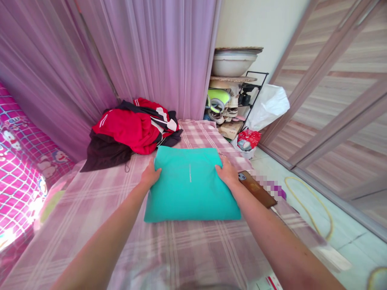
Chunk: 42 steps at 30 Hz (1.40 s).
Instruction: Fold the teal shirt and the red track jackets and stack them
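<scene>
A teal folded garment (pixel 187 197), its top smooth and marked with a thin line of pale lettering, lies flat on the plaid bedsheet (pixel 169 253). My left hand (pixel 150 174) grips its left edge, thumb on top and the other fingers mostly hidden at the side. On the opposite edge, my right hand (pixel 227 171) holds it the same way, thumb pressed on the upper face. A brown-backed phone (pixel 256 189) with a white cable lies just right of my right wrist.
Red and dark clothes (pixel 130 129) are heaped near the purple curtain (pixel 151 52). Beyond the bed's right side stand a shoe rack (pixel 256 92) with basins (pixel 232 64) on top, a white plastic bag (pixel 269 104) and a wooden wardrobe (pixel 326 88). Pink netted bedding (pixel 18 161) lies left.
</scene>
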{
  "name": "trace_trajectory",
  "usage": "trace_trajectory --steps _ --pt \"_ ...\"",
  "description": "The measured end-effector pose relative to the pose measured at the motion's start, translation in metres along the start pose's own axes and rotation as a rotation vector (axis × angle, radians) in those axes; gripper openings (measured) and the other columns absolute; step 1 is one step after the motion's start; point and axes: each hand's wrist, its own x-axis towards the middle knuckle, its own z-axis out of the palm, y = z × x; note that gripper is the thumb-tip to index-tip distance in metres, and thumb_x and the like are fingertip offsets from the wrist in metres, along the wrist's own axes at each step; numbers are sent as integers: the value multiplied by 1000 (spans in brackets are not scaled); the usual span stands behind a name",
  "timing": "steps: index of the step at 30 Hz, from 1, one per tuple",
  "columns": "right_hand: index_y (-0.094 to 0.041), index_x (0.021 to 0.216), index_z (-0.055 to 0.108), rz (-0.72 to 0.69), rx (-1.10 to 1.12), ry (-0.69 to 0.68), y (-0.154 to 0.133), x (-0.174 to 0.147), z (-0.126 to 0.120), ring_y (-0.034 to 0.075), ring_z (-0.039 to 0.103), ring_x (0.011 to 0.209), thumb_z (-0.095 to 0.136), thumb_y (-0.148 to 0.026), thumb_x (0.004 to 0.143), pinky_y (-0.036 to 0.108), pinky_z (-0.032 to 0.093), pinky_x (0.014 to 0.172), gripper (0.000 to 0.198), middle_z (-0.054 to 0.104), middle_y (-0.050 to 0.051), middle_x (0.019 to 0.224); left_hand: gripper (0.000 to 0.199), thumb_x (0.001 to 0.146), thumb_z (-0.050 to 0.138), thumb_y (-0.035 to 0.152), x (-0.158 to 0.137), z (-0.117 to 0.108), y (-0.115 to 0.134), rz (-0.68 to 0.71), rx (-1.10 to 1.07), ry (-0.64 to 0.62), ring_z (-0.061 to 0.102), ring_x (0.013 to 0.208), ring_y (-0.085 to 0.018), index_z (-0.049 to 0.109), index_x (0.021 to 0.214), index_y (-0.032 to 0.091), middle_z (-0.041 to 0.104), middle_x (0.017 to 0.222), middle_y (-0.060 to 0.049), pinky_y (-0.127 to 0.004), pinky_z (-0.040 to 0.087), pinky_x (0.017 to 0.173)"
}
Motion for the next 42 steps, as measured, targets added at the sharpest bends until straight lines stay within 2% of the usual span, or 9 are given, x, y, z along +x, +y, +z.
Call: trace_trajectory --steps 5,8,11,15,20,25,34,38,42 --pt "-15 149 38 -115 -128 80 -17 -9 -9 34 53 123 47 -31 92 45 42 99 60 52 21 140 65 89 49 29 -14 3 23 216 293 193 39 140 -37 34 152 18 24 162 -18 -52 34 112" --pt "-19 150 38 -342 -124 136 -54 -11 -8 34 35 140 40 -36 96 51 29 110 56 35 15 156 55 93 42 37 -10 10 47 402 375 271 18 150 -36 48 144 18 27 162 -12 -55 12 121" --pt "-28 151 38 -531 -114 33 -85 -8 9 31 19 148 31 -46 100 59 14 115 55 29 7 161 59 95 34 43 3 25 66 399 377 239 15 151 -34 48 146 16 29 161 -12 -56 4 121" --pt "-26 151 40 -440 -160 -188 -87 4 43 34 14 149 25 -53 100 65 5 115 59 25 8 163 63 96 30 49 15 50 66 307 380 140 18 150 -34 42 150 18 28 161 -13 -61 8 120" --pt "-25 153 36 -369 -153 -160 -66 21 62 34 10 151 25 -58 99 63 4 116 64 20 11 164 64 96 29 52 19 63 53 312 392 153 20 150 -34 39 151 21 27 162 -11 -62 11 119" --pt "-19 156 30 -221 -167 -73 -55 29 62 34 19 149 25 -56 100 54 11 117 67 21 17 163 61 98 29 49 20 60 44 336 390 194 25 148 -32 41 150 20 32 160 -10 -55 17 120" --pt "-18 154 35 -317 -166 -54 -26 36 58 32 26 146 28 -52 101 48 15 118 63 30 14 160 60 99 25 47 22 63 31 288 362 233 27 147 -31 40 151 21 33 160 -10 -56 21 119" --pt "-15 153 36 -305 -158 -62 -36 32 49 33 27 145 31 -49 101 48 15 117 62 31 16 159 60 98 27 46 22 64 37 268 356 227 28 147 -33 40 151 19 33 160 -12 -60 21 117" --pt "-17 151 40 -275 -137 -95 -69 -9 40 34 26 145 27 -49 101 56 14 116 60 31 15 160 62 97 28 46 18 62 42 243 363 217 26 147 -35 38 151 18 32 160 -12 -61 21 116"
